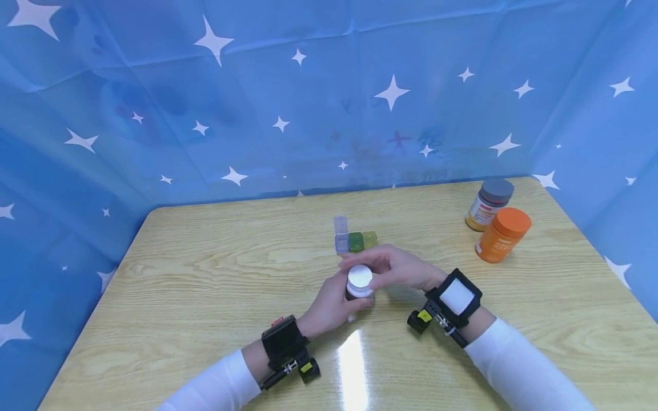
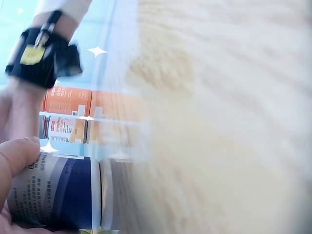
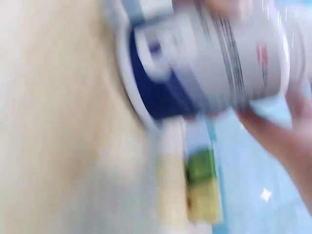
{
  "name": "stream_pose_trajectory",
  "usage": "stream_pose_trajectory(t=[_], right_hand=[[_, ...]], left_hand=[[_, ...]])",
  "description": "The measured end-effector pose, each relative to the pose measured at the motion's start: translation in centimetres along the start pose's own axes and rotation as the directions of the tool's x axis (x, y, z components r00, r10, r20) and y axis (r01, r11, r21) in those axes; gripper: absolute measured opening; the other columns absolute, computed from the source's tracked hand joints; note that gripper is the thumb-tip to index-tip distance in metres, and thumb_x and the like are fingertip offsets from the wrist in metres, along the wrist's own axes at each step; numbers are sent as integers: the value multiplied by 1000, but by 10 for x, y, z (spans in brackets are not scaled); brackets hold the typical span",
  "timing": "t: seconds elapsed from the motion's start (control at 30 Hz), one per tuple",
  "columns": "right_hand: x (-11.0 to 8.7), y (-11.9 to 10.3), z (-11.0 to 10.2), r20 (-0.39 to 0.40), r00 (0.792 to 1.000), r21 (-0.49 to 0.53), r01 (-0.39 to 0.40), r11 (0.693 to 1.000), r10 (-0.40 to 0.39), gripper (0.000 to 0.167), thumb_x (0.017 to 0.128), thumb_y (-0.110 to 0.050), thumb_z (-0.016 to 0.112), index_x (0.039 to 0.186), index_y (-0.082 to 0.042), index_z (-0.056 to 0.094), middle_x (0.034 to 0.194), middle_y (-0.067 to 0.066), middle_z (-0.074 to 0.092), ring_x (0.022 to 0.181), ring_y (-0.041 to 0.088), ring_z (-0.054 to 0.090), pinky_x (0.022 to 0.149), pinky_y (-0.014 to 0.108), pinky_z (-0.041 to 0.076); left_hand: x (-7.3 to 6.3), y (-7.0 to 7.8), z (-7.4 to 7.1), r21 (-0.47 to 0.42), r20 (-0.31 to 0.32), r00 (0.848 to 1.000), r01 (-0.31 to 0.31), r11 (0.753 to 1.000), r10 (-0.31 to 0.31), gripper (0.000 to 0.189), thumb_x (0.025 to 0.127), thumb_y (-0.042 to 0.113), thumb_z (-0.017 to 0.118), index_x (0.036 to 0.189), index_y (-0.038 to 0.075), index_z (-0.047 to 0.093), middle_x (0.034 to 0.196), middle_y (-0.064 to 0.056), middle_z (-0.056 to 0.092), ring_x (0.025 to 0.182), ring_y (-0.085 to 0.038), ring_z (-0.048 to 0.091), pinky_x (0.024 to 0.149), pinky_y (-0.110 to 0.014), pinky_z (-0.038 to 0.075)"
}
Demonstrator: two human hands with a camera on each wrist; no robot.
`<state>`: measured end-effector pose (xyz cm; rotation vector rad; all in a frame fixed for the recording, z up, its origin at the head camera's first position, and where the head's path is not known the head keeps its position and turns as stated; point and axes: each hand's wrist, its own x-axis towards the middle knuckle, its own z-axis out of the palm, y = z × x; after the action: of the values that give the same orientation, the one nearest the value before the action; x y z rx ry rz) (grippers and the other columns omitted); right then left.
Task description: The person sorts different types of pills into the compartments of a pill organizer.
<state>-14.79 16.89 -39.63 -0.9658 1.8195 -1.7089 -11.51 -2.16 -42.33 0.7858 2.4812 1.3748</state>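
I saw the left hand (image 1: pixel 329 305) wrapped round the white supplement bottle (image 1: pixel 360 290), seemingly steadying it upright before the pill organizer (image 1: pixel 356 242), whose lilac lid (image 1: pixel 341 224) appeared raised. Contents were hidden. The right hand (image 1: pixel 401 267) arched beside the cap (image 1: pixel 360 275); I couldn't tell whether it pinched. Beyond stood grey-lidded (image 1: pixel 484 210) and orange jars (image 1: pixel 501 235), closed.

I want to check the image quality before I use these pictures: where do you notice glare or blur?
Head view: mostly sharp, with a bright glare streak on the table and shine on the bottle's white top; left wrist view: tabletop hazy and out of focus, label print clearer; right wrist view: bottle and coloured box smeared, perhaps by motion.
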Motion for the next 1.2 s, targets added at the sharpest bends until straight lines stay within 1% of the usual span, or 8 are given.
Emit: stream_pose_trajectory(t=[0.07, 0.2, 0.4, 0.5, 0.77, 1.0, 1.1, 1.2], right_hand=[[-6, -1, 13, -202, 979, -30, -15, 999, 9, 64, 89, -24, 60, 140, 2, 32, 146, 23, 33, 139, 33, 25, 111, 48, 25], [-9, -6, 51, -558, 828, -220, -211, 952, 54, 71, 86, -25, 65, 140, 2, 29, 140, 21, 41, 131, 34, 38, 108, 48, 31], [-2, -4, 80, -714, 700, -355, -354, 865, -7, 50, 74, -15, 76, 115, 0, 54, 114, 14, 61, 110, 28, 56, 94, 45, 44], [-2, -4, 71, -688, 726, -347, -344, 873, 13, 39, 74, -15, 76, 108, -5, 60, 109, 10, 65, 108, 26, 58, 94, 45, 44], [-3, -1, 17, -170, 979, -287, -158, 945, 112, 44, 83, -13, 67, 126, -7, 55, 132, 12, 54, 125, 29, 46, 102, 43, 39], [3, 2, -6, 102, 988, -115, -105, 988, 117, 63, 85, -18, 65, 140, -4, 37, 148, 18, 31, 138, 34, 25, 109, 53, 27], [-6, -1, 6, -75, 991, -165, -125, 978, 114, 80, 82, -25, 70, 145, -8, 25, 150, 16, 28, 138, 34, 26, 109, 55, 26], [-11, -8, 27, -334, 939, -323, -198, 925, 84, 86, 77, -30, 74, 144, -5, 26, 146, 17, 35, 134, 35, 34, 106, 56, 30]], left_hand=[[0, 0, 1, 5, -2, 1000, -4, 1000, 4, 56, 81, 16, 70, 129, 4, 43, 121, -12, 59, 112, -23, 57, 94, -36, 46], [0, 0, 2, 6, -25, 1000, -15, 1000, 15, 54, 80, 12, 70, 126, 4, 44, 118, -13, 59, 109, -25, 58, 93, -38, 47], [0, 3, 1, 7, -46, 999, -21, 1000, 21, 56, 76, 2, 68, 127, 3, 45, 123, -17, 58, 116, -28, 55, 99, -42, 43], [0, 2, 1, -3, -31, 1000, 7, 1000, -7, 58, 76, 5, 69, 128, 3, 44, 122, -15, 59, 114, -26, 55, 97, -39, 45], [0, -2, -1, -22, -4, 999, 37, 999, -37, 59, 79, 18, 72, 129, 6, 44, 121, -10, 59, 112, -21, 57, 94, -33, 46], [1, 2, -5, 21, 13, 999, 52, 998, -52, 54, 79, 18, 72, 125, 2, 48, 120, -12, 61, 111, -22, 57, 94, -36, 45], [1, 1, -3, 0, 19, 998, 53, 999, -53, 55, 79, 17, 72, 126, 4, 46, 121, -11, 59, 113, -22, 56, 96, -37, 45], [1, -1, -3, -13, 5, 999, 53, 999, -53, 56, 78, 15, 72, 126, 4, 45, 119, -12, 60, 112, -24, 56, 95, -39, 45]])
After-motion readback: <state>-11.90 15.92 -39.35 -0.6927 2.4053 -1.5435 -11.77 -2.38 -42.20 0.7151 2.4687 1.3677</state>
